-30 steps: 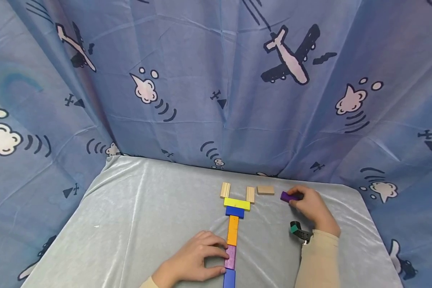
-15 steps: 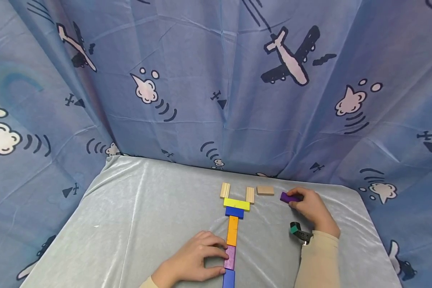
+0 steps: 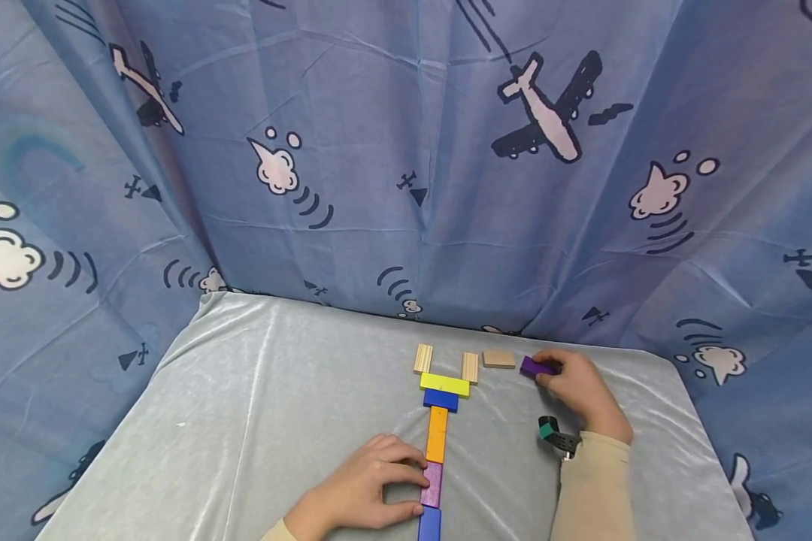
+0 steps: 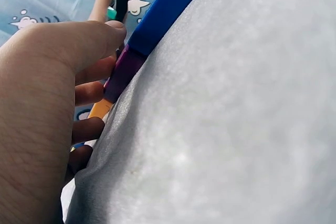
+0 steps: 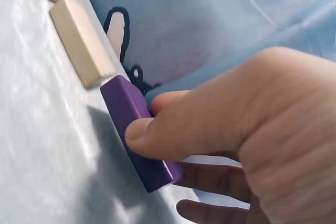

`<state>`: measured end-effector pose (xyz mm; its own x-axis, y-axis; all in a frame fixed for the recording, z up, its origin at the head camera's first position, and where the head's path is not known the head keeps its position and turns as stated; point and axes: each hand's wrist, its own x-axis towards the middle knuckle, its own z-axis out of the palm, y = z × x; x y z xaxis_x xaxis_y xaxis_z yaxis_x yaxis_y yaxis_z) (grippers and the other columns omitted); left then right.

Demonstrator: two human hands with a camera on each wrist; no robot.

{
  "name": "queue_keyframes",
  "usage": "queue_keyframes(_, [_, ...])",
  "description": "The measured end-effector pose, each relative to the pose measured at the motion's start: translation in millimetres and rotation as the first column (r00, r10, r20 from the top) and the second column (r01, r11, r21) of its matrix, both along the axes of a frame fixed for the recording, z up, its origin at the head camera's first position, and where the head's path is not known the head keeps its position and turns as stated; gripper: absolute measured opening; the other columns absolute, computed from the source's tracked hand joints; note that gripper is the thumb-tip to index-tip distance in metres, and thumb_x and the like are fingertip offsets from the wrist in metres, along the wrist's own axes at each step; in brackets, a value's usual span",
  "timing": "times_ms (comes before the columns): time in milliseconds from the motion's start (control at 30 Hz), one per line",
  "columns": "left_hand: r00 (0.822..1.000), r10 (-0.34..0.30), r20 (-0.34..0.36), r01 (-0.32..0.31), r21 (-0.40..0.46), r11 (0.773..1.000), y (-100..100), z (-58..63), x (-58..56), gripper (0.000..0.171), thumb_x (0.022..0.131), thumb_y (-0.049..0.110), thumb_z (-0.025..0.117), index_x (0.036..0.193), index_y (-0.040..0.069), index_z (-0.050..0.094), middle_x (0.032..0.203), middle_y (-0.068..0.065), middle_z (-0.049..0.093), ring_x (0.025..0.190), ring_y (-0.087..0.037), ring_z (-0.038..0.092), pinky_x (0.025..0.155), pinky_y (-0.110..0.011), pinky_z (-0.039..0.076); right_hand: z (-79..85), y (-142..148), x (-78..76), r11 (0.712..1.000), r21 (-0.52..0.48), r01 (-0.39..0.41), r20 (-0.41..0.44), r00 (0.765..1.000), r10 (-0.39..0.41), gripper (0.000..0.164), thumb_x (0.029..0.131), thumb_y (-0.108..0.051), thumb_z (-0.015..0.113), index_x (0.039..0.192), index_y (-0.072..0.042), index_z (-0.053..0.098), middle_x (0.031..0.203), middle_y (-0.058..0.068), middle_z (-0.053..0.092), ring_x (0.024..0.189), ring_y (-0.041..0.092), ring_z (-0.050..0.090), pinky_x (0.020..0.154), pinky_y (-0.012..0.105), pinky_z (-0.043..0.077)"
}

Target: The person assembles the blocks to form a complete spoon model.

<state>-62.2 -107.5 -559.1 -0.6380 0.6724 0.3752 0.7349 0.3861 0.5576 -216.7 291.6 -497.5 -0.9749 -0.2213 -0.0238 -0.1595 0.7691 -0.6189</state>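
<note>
A dark purple wooden block is pinched between the thumb and fingers of my right hand, at the back right of the table. Just left of it lies a plain wooden block. My left hand rests beside a line of blocks, its relaxed fingertips touching the light purple block and its thumb at the long blue block. Farther along the line come an orange block, a short blue block and a yellow block laid crosswise.
Two more plain blocks, one at the left and one at the right, stand out behind the yellow one. A grey cloth with creases covers the table. Behind it hangs a blue curtain printed with planes.
My right hand has shifted slightly left with the dark purple block, bringing it closer to the plain block. My left hand stays where it was.
</note>
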Motion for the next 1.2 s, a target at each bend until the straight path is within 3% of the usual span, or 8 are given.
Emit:
queue_keyframes(367, [1.000,0.004,-0.006,-0.004,-0.001,1.000,-1,0.3,-0.3,0.026,0.102,0.050,0.075,0.118,0.030,0.081,0.135,0.016,0.068,0.126,-0.003,0.058,0.109,-0.029,0.047,15.4,-29,-3.9,1.000,0.018,-0.010,-0.030,0.999,0.011,0.034,0.097,-0.008,0.077,0.130,-0.001,0.075,0.133,0.024,0.070,0.115,0.040,0.066,0.101,0.063,0.052])
queue_keyframes(800, [0.999,0.007,0.042,-0.007,-0.014,1.000,-1,1.4,-0.1,0.026,0.103,0.050,0.074,0.119,0.031,0.082,0.135,0.018,0.067,0.128,-0.001,0.056,0.111,-0.030,0.046,12.0,-76,-9.3,0.993,0.043,-0.111,-0.090,0.989,0.114,0.031,0.096,-0.007,0.079,0.127,-0.004,0.078,0.132,0.018,0.073,0.118,0.038,0.068,0.102,0.061,0.054])
queue_keyframes(1200, [1.000,0.001,0.002,-0.001,-0.027,1.000,-2,-1.3,-1.8,0.026,0.104,0.050,0.072,0.120,0.032,0.081,0.137,0.018,0.067,0.128,-0.002,0.057,0.111,-0.031,0.047,7.2,-127,-7.2,0.977,0.116,-0.176,-0.084,0.979,0.187,0.029,0.097,-0.013,0.080,0.126,-0.009,0.079,0.126,0.007,0.075,0.115,0.029,0.067,0.107,0.056,0.053])
